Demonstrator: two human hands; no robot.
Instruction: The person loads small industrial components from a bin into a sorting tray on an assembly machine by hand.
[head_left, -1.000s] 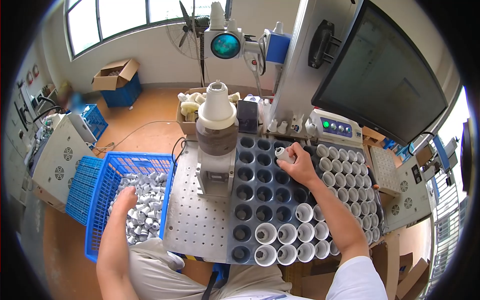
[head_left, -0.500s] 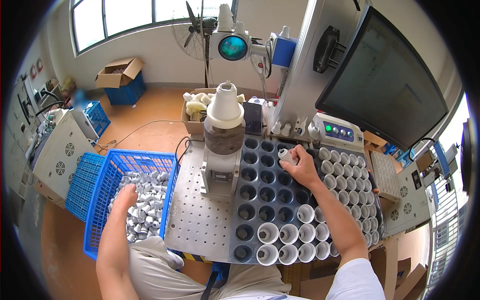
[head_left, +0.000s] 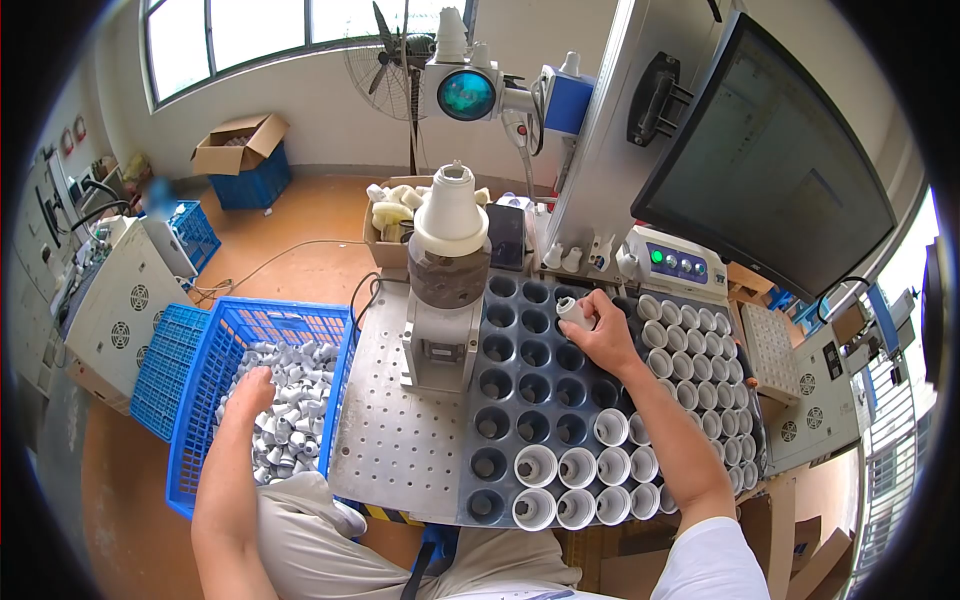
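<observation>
Perforated worktop (head_left: 390, 440) carried a dark socket tray (head_left: 512, 400). Right hand (head_left: 605, 340) pinched a white cap (head_left: 572, 312) above its far empty sockets. Left hand (head_left: 252, 390) sat among white parts (head_left: 290, 425) in the blue basket (head_left: 270, 318), grip unclear. Placing seemed in hand, calling for an upright seat.

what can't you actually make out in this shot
Head view, left hand: fingertips buried in loose white plastic fittings in the blue plastic basket, grip unclear.
Head view, small white plastic fitting: partly covered by right hand.
Head view, black flat monitor: screen text too dim to read.
</observation>
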